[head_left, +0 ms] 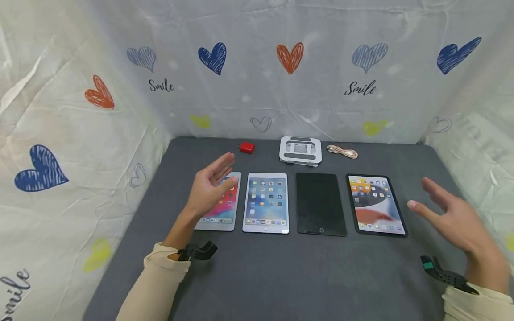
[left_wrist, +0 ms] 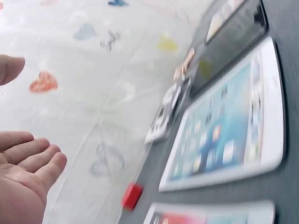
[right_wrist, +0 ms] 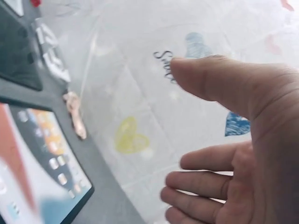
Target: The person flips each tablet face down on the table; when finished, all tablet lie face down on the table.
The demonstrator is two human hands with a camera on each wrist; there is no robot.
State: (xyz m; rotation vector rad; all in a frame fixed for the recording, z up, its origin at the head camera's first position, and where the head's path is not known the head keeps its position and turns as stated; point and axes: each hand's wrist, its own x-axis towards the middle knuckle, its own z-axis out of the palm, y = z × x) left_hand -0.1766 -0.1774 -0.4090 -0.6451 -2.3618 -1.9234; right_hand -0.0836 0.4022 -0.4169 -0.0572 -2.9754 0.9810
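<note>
My left hand [head_left: 210,187] is held over the leftmost tablet, a white-framed one [head_left: 225,214] with a lit red and pink screen, and hides part of it. Its fingers are straight, the thumb stands apart, and nothing is in it. Beside that tablet lies a second white tablet [head_left: 266,203] with a blue home screen. A black tablet [head_left: 321,204] with a dark screen comes after it, then a black-framed tablet [head_left: 376,204] with lit icons. To the right of this last one my right hand [head_left: 455,218] hovers with extended fingers, its palm bare in the right wrist view.
Behind the tablets lie a red charger plug [head_left: 246,147], a folded white and grey stand [head_left: 300,150] and a bundled pale pink cable [head_left: 342,151]. A white curtain [head_left: 249,89] printed with hearts closes off the back and sides of the grey table [head_left: 257,276].
</note>
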